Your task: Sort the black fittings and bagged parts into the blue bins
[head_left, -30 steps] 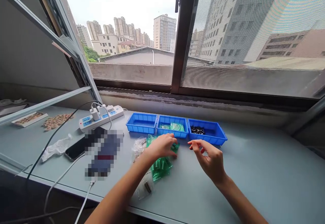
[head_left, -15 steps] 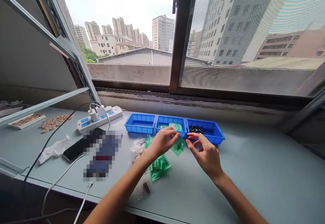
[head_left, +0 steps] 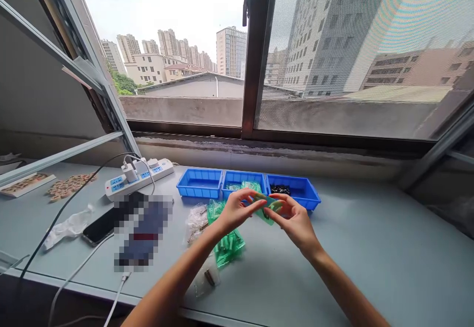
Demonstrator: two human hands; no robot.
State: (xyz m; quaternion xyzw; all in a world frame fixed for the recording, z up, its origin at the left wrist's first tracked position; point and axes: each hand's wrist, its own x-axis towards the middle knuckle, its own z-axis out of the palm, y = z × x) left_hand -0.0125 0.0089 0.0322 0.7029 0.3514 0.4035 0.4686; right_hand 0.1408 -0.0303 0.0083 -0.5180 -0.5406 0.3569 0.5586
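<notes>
Between both hands, in front of the blue bins, is a small translucent green plastic bag [head_left: 269, 200] with a small dark item in it. My left hand [head_left: 239, 211] pinches its left side between thumb and fingers. On the other side, my right hand [head_left: 296, 222] has its thumb and fingers closed on the bag, some fingers showing green through the plastic. Under my left wrist lies a larger green bag [head_left: 229, 248] of small pieces. A clear bag [head_left: 196, 221] lies left of it, and another clear bag [head_left: 207, 276] with dark pieces sits nearer the edge.
Three blue bins stand in a row: the left bin [head_left: 200, 193], the middle bin [head_left: 226, 196] with green packets [head_left: 251, 185], and the right bin [head_left: 305, 199] with black parts [head_left: 280, 189]. Leftward are a power strip [head_left: 138, 179], a phone [head_left: 99, 225], cables and crumpled tissue [head_left: 70, 224].
My right hand has moved left and closed on the small green bag, which only my left hand held before. The view has shifted slightly to the right.
</notes>
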